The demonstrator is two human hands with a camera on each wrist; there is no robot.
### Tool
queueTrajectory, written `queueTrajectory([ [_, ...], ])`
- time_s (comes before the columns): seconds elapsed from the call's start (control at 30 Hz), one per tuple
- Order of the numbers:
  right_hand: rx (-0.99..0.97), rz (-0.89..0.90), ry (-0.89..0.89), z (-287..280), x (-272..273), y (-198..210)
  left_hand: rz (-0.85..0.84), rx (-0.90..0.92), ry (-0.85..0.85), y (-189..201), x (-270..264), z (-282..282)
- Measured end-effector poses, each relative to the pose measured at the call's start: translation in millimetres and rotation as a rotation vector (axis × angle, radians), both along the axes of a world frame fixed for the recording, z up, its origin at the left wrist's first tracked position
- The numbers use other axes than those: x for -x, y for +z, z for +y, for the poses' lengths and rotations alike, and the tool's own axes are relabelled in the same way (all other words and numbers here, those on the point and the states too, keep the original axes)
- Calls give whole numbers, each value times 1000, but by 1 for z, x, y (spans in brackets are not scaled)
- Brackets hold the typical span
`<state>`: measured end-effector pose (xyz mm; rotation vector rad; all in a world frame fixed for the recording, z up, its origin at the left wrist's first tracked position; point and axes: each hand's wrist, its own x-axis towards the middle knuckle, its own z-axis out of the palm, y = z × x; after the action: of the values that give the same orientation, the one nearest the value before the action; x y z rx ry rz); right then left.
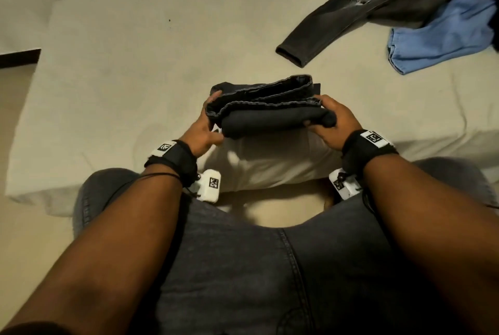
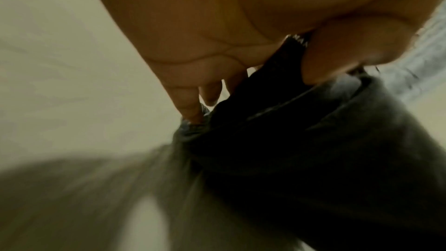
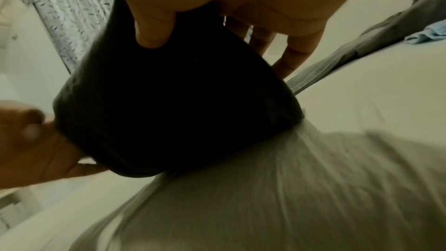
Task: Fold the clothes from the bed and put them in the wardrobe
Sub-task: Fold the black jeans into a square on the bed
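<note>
my left hand (image 1: 203, 129) and right hand (image 1: 333, 124) each in a curled grip on an end of folded jeans (image 1: 266, 107), held just above bed (image 1: 121, 78), grey jeans (image 1: 351, 10) and blue cloth (image 1: 442, 37) far right

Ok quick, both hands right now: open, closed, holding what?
Left hand: grips the left end of the folded dark jeans.
Right hand: grips the right end of the same jeans, thumb underneath.
</note>
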<state>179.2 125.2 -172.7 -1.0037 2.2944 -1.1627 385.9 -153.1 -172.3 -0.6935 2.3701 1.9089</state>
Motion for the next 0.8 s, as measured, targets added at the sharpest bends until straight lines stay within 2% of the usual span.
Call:
queueTrajectory([
  [0.03, 5, -42, -19, -2, 0, 1, -70, 136, -91, -2, -3, 2],
  [0.1, -36, -43, -40, -8, 0, 2, -190, 385, -113, -9, -7, 9],
  [0.23, -123, -13, -9, -19, -1, 11, -232, 567, 161, -22, -5, 17],
  [0.3, -66, 0, -1, -22, -1, 28, -142, 540, 262, -15, 1, 9],
  [0.33, 39, -40, -9, -23, -1, 40, -33, 460, 282, -4, 3, 5],
  [0.4, 307, -223, -29, -23, 1, 71, 260, 292, 277, 28, 7, 1],
  [0.47, 424, -417, -20, -18, 6, 100, 436, 234, 270, 58, 10, -2],
  [0.53, 453, -574, 25, -13, 11, 117, 425, 249, 254, 86, 14, -1],
  [0.63, 467, -677, 31, -21, 11, 114, 255, 245, 213, 93, 18, -13],
  [0.7, 420, -628, -55, -39, 11, 100, 127, 286, 211, 81, 23, -28],
  [0.8, 244, -404, -291, -72, 32, 58, 36, 287, 307, 54, 42, -44],
])
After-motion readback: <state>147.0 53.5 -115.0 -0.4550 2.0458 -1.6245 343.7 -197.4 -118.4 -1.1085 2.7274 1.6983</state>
